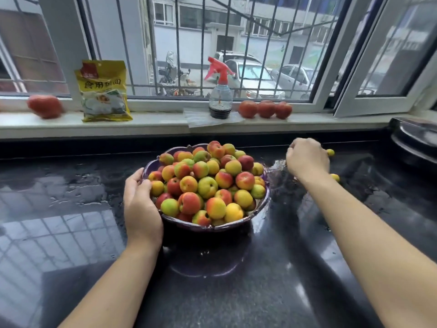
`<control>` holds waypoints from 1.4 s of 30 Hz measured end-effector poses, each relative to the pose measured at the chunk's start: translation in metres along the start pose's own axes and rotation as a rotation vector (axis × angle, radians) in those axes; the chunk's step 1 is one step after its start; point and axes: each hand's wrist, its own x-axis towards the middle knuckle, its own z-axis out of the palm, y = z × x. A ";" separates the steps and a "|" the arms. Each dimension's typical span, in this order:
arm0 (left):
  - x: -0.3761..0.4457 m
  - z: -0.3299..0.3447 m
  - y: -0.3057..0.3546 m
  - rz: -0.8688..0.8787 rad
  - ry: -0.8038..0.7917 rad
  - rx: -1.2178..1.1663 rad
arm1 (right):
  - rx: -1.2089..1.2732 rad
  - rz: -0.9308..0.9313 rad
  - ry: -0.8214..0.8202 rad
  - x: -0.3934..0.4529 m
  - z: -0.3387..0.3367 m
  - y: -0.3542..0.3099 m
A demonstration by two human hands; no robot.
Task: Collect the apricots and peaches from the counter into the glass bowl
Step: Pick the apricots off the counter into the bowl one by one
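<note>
Counter (71, 233): dark, glossy, wet, fills the lower two thirds of frame. Windowsill (153, 123) runs across the upper third.

Glass bowl (212, 227): purple-tinted, frame centre, heaped above the rim with apricots and peaches (208, 183). Bulk of the job looks done.

Left hand (142, 204): left of centre, cupped against the bowl's side, thumb over the rim touching fruit. Bracing it, carrying nothing.

Right hand (307, 159): right of centre, reached out over the counter, fingers curled downward. Can't tell if anything is in them; fingertips are hidden behind the hand.

Still loose on the counter: far apricot (330, 152) just past the right hand's knuckles, near apricot (335, 177) just beside the wrist. Two visible; the hand may hide more.

Risk, my read: pile is already tall, additions could roll off.
</note>
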 end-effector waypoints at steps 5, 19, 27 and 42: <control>0.000 0.001 -0.001 0.023 -0.009 0.034 | -0.325 0.130 -0.270 0.024 0.018 0.033; 0.002 0.001 0.000 -0.013 -0.010 0.035 | 0.234 -0.040 -0.070 0.002 0.003 -0.015; -0.003 0.001 0.005 -0.028 -0.003 0.061 | 0.455 -0.597 -0.381 -0.065 -0.088 -0.088; -0.003 0.002 0.005 0.015 -0.001 0.101 | 0.534 -0.335 -0.021 -0.056 -0.062 -0.078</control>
